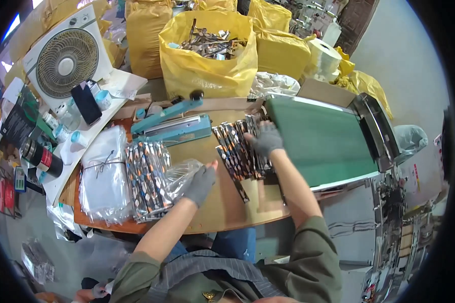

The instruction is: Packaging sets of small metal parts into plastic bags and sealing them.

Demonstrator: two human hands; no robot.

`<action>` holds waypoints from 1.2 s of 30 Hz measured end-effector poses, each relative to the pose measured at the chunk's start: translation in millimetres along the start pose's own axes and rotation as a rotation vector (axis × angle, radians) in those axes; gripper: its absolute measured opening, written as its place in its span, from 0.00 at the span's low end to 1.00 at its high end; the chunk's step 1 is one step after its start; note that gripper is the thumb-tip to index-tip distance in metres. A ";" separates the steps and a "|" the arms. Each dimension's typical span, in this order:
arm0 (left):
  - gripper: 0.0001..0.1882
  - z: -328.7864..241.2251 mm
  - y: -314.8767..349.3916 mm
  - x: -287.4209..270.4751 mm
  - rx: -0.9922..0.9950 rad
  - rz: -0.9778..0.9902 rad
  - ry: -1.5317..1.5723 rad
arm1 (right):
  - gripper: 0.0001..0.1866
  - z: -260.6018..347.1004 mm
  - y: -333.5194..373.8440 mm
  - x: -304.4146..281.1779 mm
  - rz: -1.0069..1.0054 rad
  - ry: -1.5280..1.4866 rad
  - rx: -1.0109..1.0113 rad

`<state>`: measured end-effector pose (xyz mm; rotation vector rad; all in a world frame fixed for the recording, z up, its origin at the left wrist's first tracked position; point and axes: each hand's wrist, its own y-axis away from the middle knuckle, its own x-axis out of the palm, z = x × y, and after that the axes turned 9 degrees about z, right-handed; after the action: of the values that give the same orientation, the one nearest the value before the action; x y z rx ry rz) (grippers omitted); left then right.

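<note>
My left hand (201, 186), in a grey glove with bare fingertips, is closed at the near middle of the table. A crumpled clear plastic bag (183, 174) meets it on its left side and seems pinched in the fingers. My right hand (268, 140), gloved alike, lies with thumb and fingers apart on the right edge of a row of slim dark patterned stick packs (233, 149). One stick pack pokes out from the row's near end. Left of my left hand, more stick packs (147, 177) lie in a stack, beside a tied pile of clear plastic bags (103, 177).
A teal bag sealer (179, 130) stands at the table's back. A green conveyor belt (318, 141) borders the right side. Behind is a yellow sack (207, 76) with loose packs inside. A fan (65, 63), phone (86, 103) and black flask (43, 157) occupy the left shelf.
</note>
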<state>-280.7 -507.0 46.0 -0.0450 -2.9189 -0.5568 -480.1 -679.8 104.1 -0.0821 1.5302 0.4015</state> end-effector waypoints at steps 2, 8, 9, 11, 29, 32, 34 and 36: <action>0.26 16.1 -65.1 -2.0 -0.017 -0.097 -0.153 | 0.51 2.5 -12.9 18.4 -0.018 -0.056 -0.056; 0.30 16.8 -135.3 -10.9 -0.018 -0.031 0.048 | 0.55 10.2 -32.2 31.9 -0.062 -0.558 0.345; 0.27 20.2 -141.0 -14.3 -0.040 0.120 0.245 | 0.55 26.7 -27.1 30.2 -0.074 -0.460 0.256; 0.41 -15.0 -115.7 1.2 -0.102 0.151 0.602 | 0.49 54.9 0.8 -0.6 0.328 -0.782 -0.012; 0.57 -63.5 77.9 -3.6 0.559 0.424 -0.127 | 0.55 101.2 156.4 -12.2 0.148 -1.713 -0.832; 0.46 -42.7 89.4 -7.4 0.822 0.128 -0.483 | 0.47 136.7 190.5 -15.8 0.133 -1.829 -0.480; 0.37 -54.7 118.3 -8.4 0.519 0.370 -0.221 | 0.43 154.5 216.7 -32.5 0.033 -1.808 -0.392; 0.35 -59.6 145.8 -10.0 0.396 0.421 -0.073 | 0.43 157.7 226.6 -33.8 -0.064 -1.608 -0.551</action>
<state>-252.4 -393.3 151.8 -0.6192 -2.8996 0.0902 -398.5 -428.1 189.9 -0.1761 -0.1838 0.5956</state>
